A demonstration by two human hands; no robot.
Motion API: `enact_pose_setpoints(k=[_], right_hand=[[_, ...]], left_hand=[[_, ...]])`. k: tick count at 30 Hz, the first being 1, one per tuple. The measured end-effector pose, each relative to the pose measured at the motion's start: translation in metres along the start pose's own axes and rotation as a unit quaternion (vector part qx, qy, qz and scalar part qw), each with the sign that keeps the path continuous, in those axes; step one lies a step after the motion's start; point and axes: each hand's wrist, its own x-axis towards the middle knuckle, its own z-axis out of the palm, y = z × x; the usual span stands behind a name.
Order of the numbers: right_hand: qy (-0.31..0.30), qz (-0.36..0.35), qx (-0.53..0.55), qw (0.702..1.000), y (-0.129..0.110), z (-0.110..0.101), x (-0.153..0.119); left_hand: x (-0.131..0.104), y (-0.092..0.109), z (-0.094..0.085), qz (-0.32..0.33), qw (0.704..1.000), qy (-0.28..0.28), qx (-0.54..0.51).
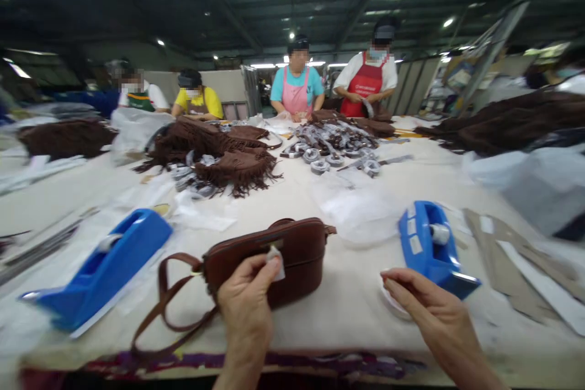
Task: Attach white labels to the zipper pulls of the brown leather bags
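A brown handbag [292, 256] with a zip along its top stands on the table in front of me, and its strap [176, 311] loops out to the left. My left hand [249, 298] is closed at the bag's front, pinching a small white scrap [276, 263] between thumb and finger beside a small metal plate. To the right of the bag, my right hand [423, 298] has its thumb and fingertips pressed together. Whatever they hold is too small to make out. Under those fingertips lies a round white thing [397, 306], partly hidden by the hand.
Blue tape dispensers stand on the left [114, 262] and right [429, 244]. Fringed brown bags [228, 152] and wrapped straps [338, 143] are heaped further back. Grey-brown card pieces [507, 262] lie at the right. Several co-workers stand across the table.
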Motion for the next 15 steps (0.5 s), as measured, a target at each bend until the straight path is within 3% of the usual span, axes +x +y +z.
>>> enact_pose_setpoints(k=[3,5,9,15], right_hand=[[0.195,-0.059,-0.079,0.976,0.013,-0.045,-0.001],[0.257,-0.048,-0.113,0.959,0.02,-0.071,0.006],[0.248,0.061,-0.058,0.965,0.032,-0.096,0.026],[0.182,0.106,0.041,0.977,0.039,-0.083,0.043]], left_hand=[[0.009,0.003,-0.003,0.02,0.999,0.021,0.016],[0.014,0.002,-0.005,-0.011,0.999,0.033,0.015],[0.021,-0.004,-0.017,-0.068,0.997,0.008,0.03],[0.034,-0.019,-0.037,0.01,0.995,-0.037,0.096]])
